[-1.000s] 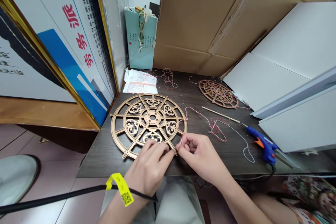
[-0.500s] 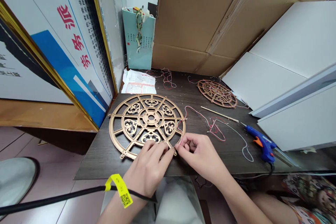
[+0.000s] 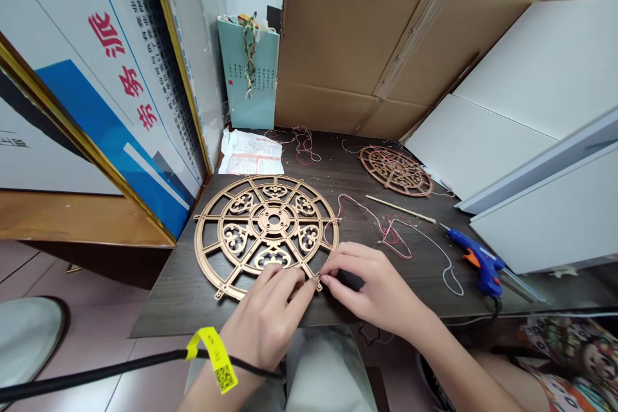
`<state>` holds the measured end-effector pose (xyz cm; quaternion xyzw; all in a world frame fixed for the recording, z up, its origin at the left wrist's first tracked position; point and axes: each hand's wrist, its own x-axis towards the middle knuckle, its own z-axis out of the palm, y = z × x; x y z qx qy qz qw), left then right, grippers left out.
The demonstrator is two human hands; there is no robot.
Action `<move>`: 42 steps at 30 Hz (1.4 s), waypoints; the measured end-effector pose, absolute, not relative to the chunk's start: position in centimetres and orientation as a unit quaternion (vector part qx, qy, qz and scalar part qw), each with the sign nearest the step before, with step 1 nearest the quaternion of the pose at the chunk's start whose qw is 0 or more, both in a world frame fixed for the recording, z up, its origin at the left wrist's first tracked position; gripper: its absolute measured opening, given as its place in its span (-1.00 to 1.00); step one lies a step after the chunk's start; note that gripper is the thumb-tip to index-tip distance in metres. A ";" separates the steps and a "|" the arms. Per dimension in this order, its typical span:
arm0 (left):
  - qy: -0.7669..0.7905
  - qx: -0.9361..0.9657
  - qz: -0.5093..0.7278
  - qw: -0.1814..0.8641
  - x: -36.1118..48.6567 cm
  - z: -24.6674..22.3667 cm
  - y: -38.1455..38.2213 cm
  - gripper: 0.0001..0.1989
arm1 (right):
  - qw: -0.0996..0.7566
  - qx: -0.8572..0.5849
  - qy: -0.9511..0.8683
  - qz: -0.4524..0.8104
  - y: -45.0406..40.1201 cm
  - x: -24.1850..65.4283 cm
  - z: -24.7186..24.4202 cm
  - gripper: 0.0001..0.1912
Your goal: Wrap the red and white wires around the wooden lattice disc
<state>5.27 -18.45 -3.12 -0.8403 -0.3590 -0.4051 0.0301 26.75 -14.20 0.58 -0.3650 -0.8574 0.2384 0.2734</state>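
Note:
A round openwork wooden wheel (image 3: 273, 219) with spokes and scroll cut-outs lies flat at the table's front left. My left hand (image 3: 270, 306) is closed on its lower rim, thumb and fingertips beside a small tab at the edge. From the other side, my right hand (image 3: 362, 280) pinches with thumb and index finger right at that tab. A thin red thread (image 3: 338, 206) loops over the wheel's right rim and runs down toward the right fingers; its end there is hidden. More red and white thread (image 3: 396, 238) lies tangled to the right.
A wooden stick (image 3: 400, 209) and a blue glue gun (image 3: 476, 257) lie to the right. Behind them is a second threaded wheel (image 3: 396, 170). A printed paper (image 3: 253, 153) and a light-blue bag (image 3: 248, 77) are at the back left. Cardboard (image 3: 338, 32) walls the back.
My right hand has shifted slightly, its thumb and index finger now pinching closer at the tab. My left hand keeps its hold on the rim. The whole view has moved a little.

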 end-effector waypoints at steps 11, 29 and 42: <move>-0.337 -0.837 -0.426 0.066 5.1 -2.8 -18.7 -0.77 | 0.279 -0.276 -0.901 0.184 -13.8 26.6 1.7 -0.93; -0.319 -0.847 -0.411 0.113 5.1 -1.7 -19.6 -0.74 | 0.267 -0.338 -0.831 0.351 -14.0 25.4 3.0 -0.82; -0.327 -0.851 -0.398 0.103 4.4 -1.9 -19.8 -0.68 | 0.269 -0.191 -0.944 -0.009 -15.0 26.8 1.3 -0.89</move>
